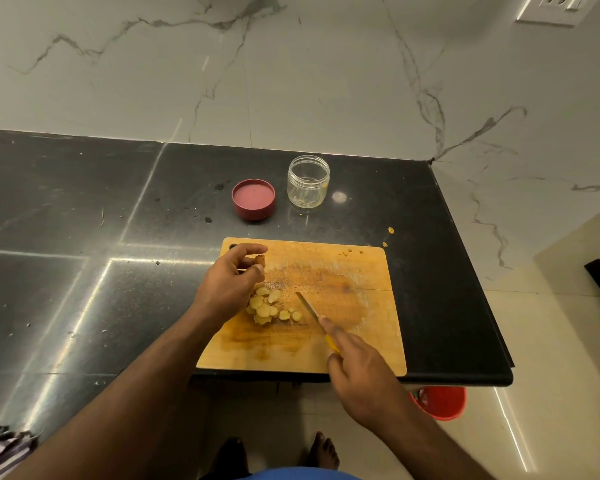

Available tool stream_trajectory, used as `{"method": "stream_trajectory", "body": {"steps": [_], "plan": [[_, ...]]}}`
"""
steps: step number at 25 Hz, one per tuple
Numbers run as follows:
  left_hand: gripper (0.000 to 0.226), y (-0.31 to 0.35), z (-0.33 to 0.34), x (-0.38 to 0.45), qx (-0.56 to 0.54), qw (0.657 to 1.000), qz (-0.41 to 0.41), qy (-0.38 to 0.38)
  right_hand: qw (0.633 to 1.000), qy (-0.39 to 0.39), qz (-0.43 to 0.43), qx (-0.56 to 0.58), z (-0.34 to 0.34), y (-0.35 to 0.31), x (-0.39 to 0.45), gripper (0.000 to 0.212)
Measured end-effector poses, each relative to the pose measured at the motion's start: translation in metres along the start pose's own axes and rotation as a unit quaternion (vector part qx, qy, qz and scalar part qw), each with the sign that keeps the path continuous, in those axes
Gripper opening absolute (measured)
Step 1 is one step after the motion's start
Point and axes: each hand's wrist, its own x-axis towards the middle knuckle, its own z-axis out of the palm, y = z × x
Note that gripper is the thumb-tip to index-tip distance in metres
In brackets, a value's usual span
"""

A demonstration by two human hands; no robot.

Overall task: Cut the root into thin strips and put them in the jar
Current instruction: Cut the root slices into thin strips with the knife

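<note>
My left hand [227, 284] pinches the brown root stub [260, 260], right hand [355, 370] grips the yellow-handled knife [314, 317]; I'd stack the pale round slices [269, 306] on the wooden board [343, 341] before slivering

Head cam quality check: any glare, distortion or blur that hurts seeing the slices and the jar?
Head view: warm, dim light; bright streaks of glare on the black counter left of the cutting board; wide-angle bending at the frame edges. The slices, knife and clear jar read sharp; the left hand shades the pile slightly; striped cloth at the bottom-left corner is blurred.
</note>
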Motion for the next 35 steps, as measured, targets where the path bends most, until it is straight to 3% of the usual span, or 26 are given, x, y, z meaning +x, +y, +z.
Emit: {"method": "stream_trajectory", "body": {"steps": [6, 14, 18, 21, 27, 35], "plan": [[0.02, 0.002, 0.001, 0.0, -0.034, 0.999, -0.009, -0.006, 0.998, -0.05, -0.019, 0.015, 0.012, -0.004, -0.01, 0.056], [0.032, 0.008, 0.005, -0.003, -0.059, 0.997, -0.028, -0.046, 0.997, 0.008, 0.032, 0.073, -0.007, 0.002, 0.002, 0.053], [0.018, 0.011, 0.01, -0.001, -0.053, 0.996, -0.034, -0.056, 0.994, 0.019, 0.044, 0.095, -0.01, 0.001, 0.003, 0.052], [0.017, 0.017, 0.019, 0.003, -0.003, 0.996, -0.028, -0.082, 0.993, 0.023, 0.051, 0.106, -0.013, 0.002, 0.003, 0.052], [0.026, 0.022, 0.041, 0.018, 0.221, 0.965, 0.043, -0.132, 0.991, 0.025, 0.065, 0.112, -0.017, 0.004, 0.002, 0.052], [0.04, 0.014, 0.042, 0.02, 0.277, 0.953, 0.055, -0.106, 0.992, 0.034, 0.07, 0.102, -0.017, 0.007, 0.007, 0.052]]}}
